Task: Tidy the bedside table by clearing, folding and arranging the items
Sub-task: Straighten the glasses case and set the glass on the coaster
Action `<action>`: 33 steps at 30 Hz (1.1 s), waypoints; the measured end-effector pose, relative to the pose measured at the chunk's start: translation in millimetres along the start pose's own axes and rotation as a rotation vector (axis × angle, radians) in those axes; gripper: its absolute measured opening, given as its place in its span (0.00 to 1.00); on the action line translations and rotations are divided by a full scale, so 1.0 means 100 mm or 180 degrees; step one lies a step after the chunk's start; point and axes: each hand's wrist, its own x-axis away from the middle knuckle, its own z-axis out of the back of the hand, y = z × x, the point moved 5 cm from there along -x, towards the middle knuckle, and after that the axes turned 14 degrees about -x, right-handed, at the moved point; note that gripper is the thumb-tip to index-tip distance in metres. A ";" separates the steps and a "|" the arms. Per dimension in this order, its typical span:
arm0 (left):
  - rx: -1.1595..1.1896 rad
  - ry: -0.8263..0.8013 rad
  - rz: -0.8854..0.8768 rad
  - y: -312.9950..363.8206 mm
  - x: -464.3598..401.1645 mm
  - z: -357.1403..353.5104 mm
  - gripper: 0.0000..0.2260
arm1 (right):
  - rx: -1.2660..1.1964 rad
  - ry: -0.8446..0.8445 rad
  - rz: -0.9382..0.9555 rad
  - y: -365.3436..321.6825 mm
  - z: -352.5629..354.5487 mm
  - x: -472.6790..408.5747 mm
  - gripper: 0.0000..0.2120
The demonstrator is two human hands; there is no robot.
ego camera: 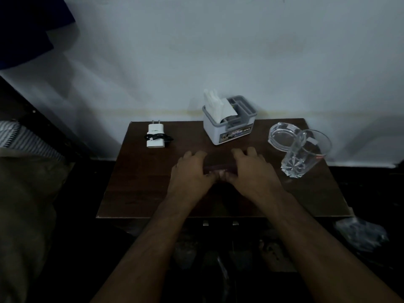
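A small dark folded cloth (219, 164) lies in the middle of the dark wooden bedside table (135, 193). My left hand (192, 169) grips its left end and my right hand (251, 169) grips its right end, fingers over the top and thumbs at the near edge. A white charger (155, 136) with a black cable wound around it lies at the back left. At the back centre stands a grey and white organiser box (229, 127) holding white tissues (213, 104). A clear drinking glass (303, 154) and a glass ashtray (282, 134) are on the right.
A pale wall (196, 51) rises right behind the table. A bed with a striped cloth (24, 136) and a beige cover (24, 215) lies to the left. A crumpled plastic bag (360, 235) sits on the dark floor at the lower right.
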 end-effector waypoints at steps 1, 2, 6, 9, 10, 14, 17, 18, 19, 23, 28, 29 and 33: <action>0.0153 0.0101 0.0003 0.07 -0.01 0.01 0.23 | -0.0060 0.0183 0.0077 0.01 0.09 0.03 0.30; 0.0304 0.0230 -0.0005 0.14 -0.03 0.02 0.21 | -0.0140 0.0384 0.0195 0.02 0.19 0.06 0.26; 0.0754 0.0664 -0.0083 0.52 -0.07 0.02 0.17 | -0.0403 0.1461 0.0869 0.09 0.58 0.24 0.12; 0.0957 0.0690 -0.0285 0.79 -0.13 -0.03 0.18 | -0.0227 0.2205 0.0922 0.26 0.86 0.38 0.12; 0.0989 0.0649 -0.0336 0.86 -0.16 -0.06 0.19 | -0.0191 0.2286 0.0775 0.37 0.92 0.40 0.16; 0.1063 0.0373 -0.0521 1.09 -0.30 -0.24 0.24 | -0.0276 0.1797 -0.0313 0.92 1.00 0.28 0.41; 0.1160 0.0252 -0.0526 1.19 -0.37 -0.32 0.25 | -0.0619 0.1350 -0.0520 1.16 0.89 0.16 0.49; 0.1250 0.0223 -0.0517 1.24 -0.39 -0.36 0.25 | -0.0812 0.1309 -0.0466 1.21 0.86 0.13 0.49; 0.1359 0.0192 -0.0525 1.29 -0.41 -0.39 0.24 | -0.0962 0.1312 -0.0404 1.24 0.84 0.10 0.48; 0.1523 0.0080 -0.0873 1.54 -0.44 -0.51 0.24 | -0.0838 0.1446 -0.0279 1.29 0.87 0.04 0.42; 0.2122 0.0373 -0.1055 1.71 -0.50 -0.48 0.27 | -0.1306 0.1997 0.0022 1.22 1.08 -0.01 0.43; 0.2306 0.0441 -0.1036 1.72 -0.53 -0.45 0.27 | -0.1482 0.2114 0.0138 1.20 1.12 -0.04 0.45; 0.3102 0.0226 -0.0894 1.74 -0.67 -0.46 0.26 | -0.2040 0.2343 0.0450 1.20 1.19 -0.22 0.46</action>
